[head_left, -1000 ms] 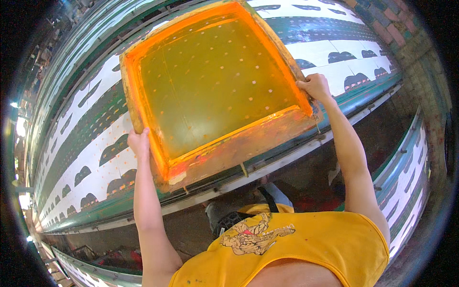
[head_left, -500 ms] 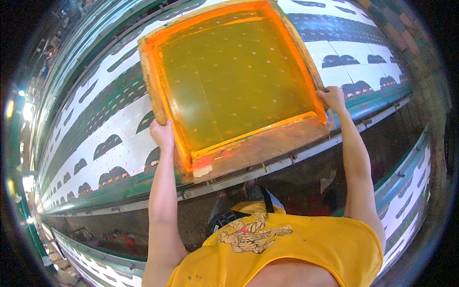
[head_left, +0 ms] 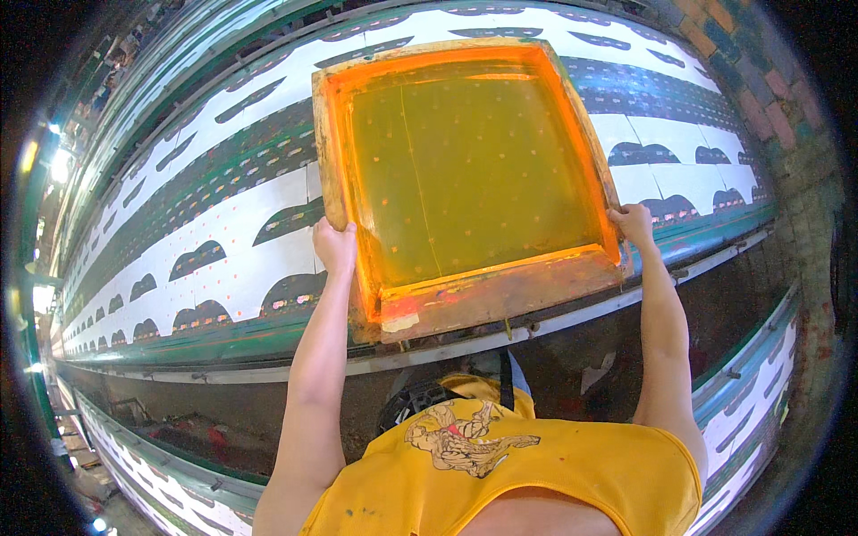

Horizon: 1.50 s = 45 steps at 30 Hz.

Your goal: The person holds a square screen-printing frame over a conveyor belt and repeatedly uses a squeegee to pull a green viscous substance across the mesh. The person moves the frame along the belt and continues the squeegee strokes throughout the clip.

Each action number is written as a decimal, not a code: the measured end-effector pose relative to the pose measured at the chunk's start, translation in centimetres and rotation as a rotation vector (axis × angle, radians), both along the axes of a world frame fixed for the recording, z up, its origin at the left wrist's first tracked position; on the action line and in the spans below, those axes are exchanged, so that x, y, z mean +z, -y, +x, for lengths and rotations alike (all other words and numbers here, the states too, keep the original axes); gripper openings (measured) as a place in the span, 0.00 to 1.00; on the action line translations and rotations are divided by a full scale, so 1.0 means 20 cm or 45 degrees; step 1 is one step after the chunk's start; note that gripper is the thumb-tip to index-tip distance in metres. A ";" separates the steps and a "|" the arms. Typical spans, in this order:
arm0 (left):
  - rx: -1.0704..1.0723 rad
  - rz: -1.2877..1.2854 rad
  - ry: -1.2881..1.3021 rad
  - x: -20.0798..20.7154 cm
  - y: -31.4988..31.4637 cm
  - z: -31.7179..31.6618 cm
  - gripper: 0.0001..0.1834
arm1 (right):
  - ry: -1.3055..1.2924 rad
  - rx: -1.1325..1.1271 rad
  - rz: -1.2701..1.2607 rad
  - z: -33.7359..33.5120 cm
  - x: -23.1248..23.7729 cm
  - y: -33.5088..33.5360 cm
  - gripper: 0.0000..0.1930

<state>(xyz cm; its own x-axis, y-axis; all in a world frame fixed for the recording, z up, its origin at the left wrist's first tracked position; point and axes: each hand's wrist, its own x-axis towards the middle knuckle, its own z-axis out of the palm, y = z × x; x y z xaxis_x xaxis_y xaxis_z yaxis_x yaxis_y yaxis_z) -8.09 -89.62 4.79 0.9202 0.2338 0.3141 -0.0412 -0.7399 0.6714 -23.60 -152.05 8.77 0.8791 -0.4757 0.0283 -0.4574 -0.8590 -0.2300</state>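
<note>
A wooden screen-printing frame (head_left: 500, 299) lies over the long table in front of me. Its mesh (head_left: 465, 179) looks olive yellow with rows of small light dots, and bright orange ink coats its inner borders. My left hand (head_left: 336, 245) is closed round the frame's left side bar. On the opposite bar, my right hand (head_left: 635, 223) grips near the lower right corner. Whether the frame rests fully on the table or hovers just above it, I cannot tell. White panels (head_left: 268, 259) with dark curved shapes and small orange dots stick out beyond the frame.
The green table edge has a pale metal rail (head_left: 429, 357) running along it, close to my body. Behind me on both sides stands a second table (head_left: 170, 456) with similar panels. A brick floor (head_left: 760, 107) shows at the far right.
The frame has shifted right and slightly nearer in the picture, with both hands still gripping its sides. It looks smaller, and more of the far panels shows beyond it.
</note>
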 end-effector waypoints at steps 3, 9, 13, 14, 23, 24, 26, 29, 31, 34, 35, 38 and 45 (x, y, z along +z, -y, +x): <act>0.014 0.014 -0.046 -0.03 0.03 -0.03 0.18 | 0.073 -0.003 0.167 -0.02 -0.02 0.01 0.26; 0.051 -0.006 -0.122 -0.07 0.10 -0.03 0.16 | 0.016 0.089 0.083 0.00 0.05 0.05 0.26; 0.058 0.001 -0.214 -0.06 0.15 -0.01 0.16 | 0.038 0.176 -0.009 -0.01 -0.01 0.09 0.27; 0.060 -0.010 -0.243 -0.05 0.15 -0.01 0.17 | 0.002 0.169 0.030 -0.01 -0.01 0.10 0.27; 0.027 0.042 -0.257 -0.09 0.14 -0.02 0.15 | 0.065 0.577 0.161 -0.07 0.30 -0.38 0.27; 0.039 0.056 -0.262 -0.08 0.15 -0.02 0.15 | 0.131 0.856 0.179 -0.15 0.34 -0.52 0.29; 0.056 0.078 -0.273 -0.07 0.16 -0.01 0.16 | -0.003 1.338 0.370 -0.24 0.39 -0.78 0.32; 0.063 0.069 -0.260 -0.11 0.15 0.00 0.17 | -0.071 1.517 0.147 -0.31 0.30 -0.97 0.22; 0.031 0.090 -0.248 -0.11 0.15 0.00 0.18 | -0.151 1.447 0.040 -0.30 0.24 -1.00 0.21; 0.033 0.127 -0.247 -0.14 0.12 0.01 0.19 | -0.074 1.246 0.062 -0.22 0.23 -1.11 0.17; 0.034 0.144 -0.253 -0.15 0.12 0.02 0.19 | -0.111 1.212 0.032 -0.19 0.23 -1.15 0.15; 0.017 0.142 -0.261 -0.14 0.13 0.03 0.21 | -0.246 1.138 -0.030 -0.11 0.22 -1.21 0.11; -0.032 0.080 -0.236 -0.11 0.12 0.00 0.25 | -0.386 1.105 -0.091 -0.12 0.40 -1.22 0.10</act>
